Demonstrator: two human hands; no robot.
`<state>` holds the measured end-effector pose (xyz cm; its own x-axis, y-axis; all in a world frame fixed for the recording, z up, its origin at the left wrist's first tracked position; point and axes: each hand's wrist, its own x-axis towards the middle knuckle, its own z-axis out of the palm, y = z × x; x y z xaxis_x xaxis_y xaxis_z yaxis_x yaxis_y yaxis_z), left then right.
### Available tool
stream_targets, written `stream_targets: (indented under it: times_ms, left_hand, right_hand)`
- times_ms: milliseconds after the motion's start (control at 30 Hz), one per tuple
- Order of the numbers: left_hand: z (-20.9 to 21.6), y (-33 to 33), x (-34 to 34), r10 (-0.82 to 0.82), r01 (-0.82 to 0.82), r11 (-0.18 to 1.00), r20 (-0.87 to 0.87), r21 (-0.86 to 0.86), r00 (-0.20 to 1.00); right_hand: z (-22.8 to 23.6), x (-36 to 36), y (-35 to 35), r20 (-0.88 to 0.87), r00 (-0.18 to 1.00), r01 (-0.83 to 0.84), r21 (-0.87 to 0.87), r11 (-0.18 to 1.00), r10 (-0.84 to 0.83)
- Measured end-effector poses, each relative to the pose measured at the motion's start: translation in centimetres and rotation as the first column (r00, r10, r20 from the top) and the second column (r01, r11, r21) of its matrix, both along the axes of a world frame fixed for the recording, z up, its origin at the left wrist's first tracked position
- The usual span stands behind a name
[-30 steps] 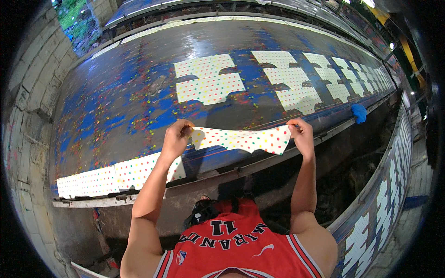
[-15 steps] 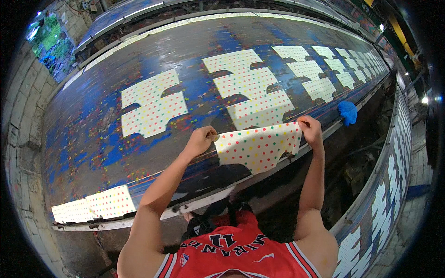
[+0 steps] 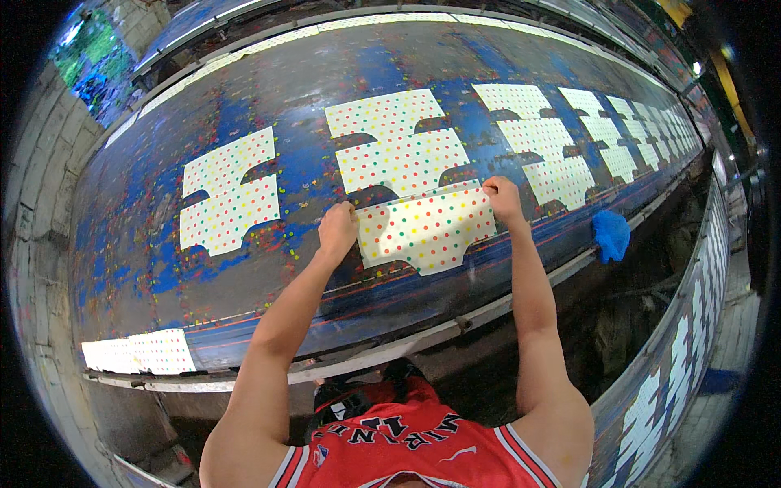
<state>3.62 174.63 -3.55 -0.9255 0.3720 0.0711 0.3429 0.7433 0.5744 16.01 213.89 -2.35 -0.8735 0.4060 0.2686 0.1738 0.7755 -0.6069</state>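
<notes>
My left hand (image 3: 337,228) and my right hand (image 3: 503,198) each pinch an upper corner of a white fabric piece with coloured dots (image 3: 426,228). The piece lies against the long blue paint-stained table (image 3: 122,244), just below another dotted piece (image 3: 399,146) laid flat. A similar dotted piece (image 3: 228,191) lies to the left. Several more (image 3: 569,146) run off to the right along the table.
A stack of dotted pieces (image 3: 138,355) rests on the table's near edge at the left. A blue cloth (image 3: 611,235) sits on the rail at the right. More dotted pieces line a second table (image 3: 683,358) at the lower right.
Both hands have carried the dotted piece from the near edge up and to the right onto the table. It is now spread flat under the laid piece.
</notes>
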Motion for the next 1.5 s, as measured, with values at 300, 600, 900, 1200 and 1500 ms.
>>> stream_targets:
  times_ms: [300, 600, 900, 1200, 1500]
  left_hand:
    - [-0.4, 0.5, 0.1, 0.02, -0.024, 0.998, -0.074, -0.053, 0.997]
    - [0.4, 0.5, 1.0, -0.14, 0.142, 0.989, -0.054, 0.038, 0.989]
    - [6.0, 0.4, 9.0, -0.414, 0.356, 0.811, 0.026, 0.465, 0.91]
    - [8.2, -2.1, 9.4, -0.345, 0.341, 0.8, -0.086, 0.493, 0.935]
    - [12.1, -17.1, 5.4, 0.176, -0.078, 0.83, -0.128, 0.552, 0.976]
  right_hand:
    - [-1.1, -2.8, 0.7, 0.017, 0.998, -0.067, -0.008, 0.998, 0.067]
    - [-1.4, -3.6, 0.6, 0.05, 0.995, -0.091, 0.053, 0.994, 0.088]
    - [-1.7, -3.5, 0.6, 0.022, 0.991, -0.136, 0.016, 0.991, 0.136]
    - [1.3, -2.8, -0.9, 0.026, 0.983, -0.183, -0.003, 0.983, 0.183]
    - [13.8, -3.4, -13.1, -0.207, 0.843, -0.469, 0.166, 0.867, 0.496]
